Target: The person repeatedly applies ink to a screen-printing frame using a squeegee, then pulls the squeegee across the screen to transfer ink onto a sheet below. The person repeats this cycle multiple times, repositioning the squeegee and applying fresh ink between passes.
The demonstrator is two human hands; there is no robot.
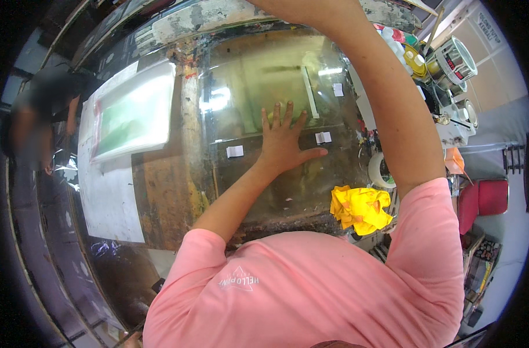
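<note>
My left hand (283,138) lies flat with its fingers spread, pressing on a clear, shiny sheet over a greenish panel (241,87) on the worktable. Small white tabs (235,151) sit on both sides of that hand, and another white tab (338,90) is farther off to the right. Beyond my fingertips a narrow white strip (309,93) runs along the panel. My right arm (392,87) reaches far forward over the table's right side and passes out at the top edge, so my right hand is hidden from view.
A stack of clear, green-tinted sheets (134,116) rests on white paper (111,203) at the left. A crumpled yellow cloth (362,209) and a tape roll (380,170) lie near right. Cans (451,61) crowd the far right, beyond my arm. Another person (41,110) is at the far left.
</note>
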